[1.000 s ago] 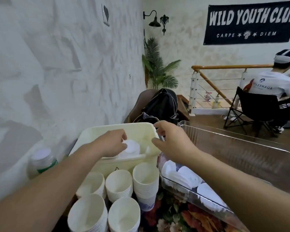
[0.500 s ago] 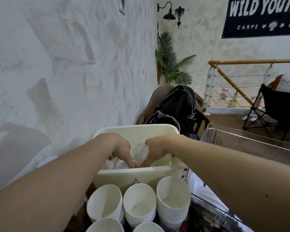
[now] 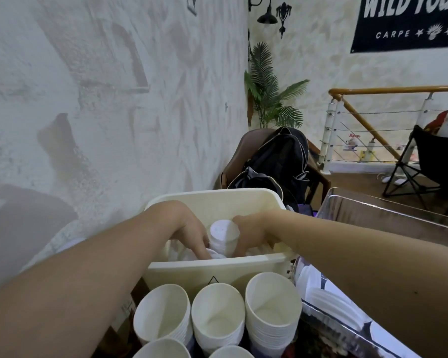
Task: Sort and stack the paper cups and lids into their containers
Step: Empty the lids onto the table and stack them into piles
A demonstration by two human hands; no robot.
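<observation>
1. White lid stack (image 3: 223,237) stands inside the cream bin (image 3: 217,267), held between both hands; left hand (image 3: 192,232) has fingers curled down against its left side, right hand (image 3: 248,235) wraps its right side.
2. More loose lids (image 3: 184,254) lie in the bin, not yet stacked.
3. Cup stacks (image 3: 217,313) stand nested just in front of the bin; that part looks mostly done.
4. Clear tray (image 3: 373,210) to the right holds further lids (image 3: 329,303); these are likely left to sort.

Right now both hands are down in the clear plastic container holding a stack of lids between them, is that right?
Not quite. In the head view the left hand and right hand hold the stack of lids between them, but inside the cream bin, not the clear plastic container, which sits to its right.
</observation>
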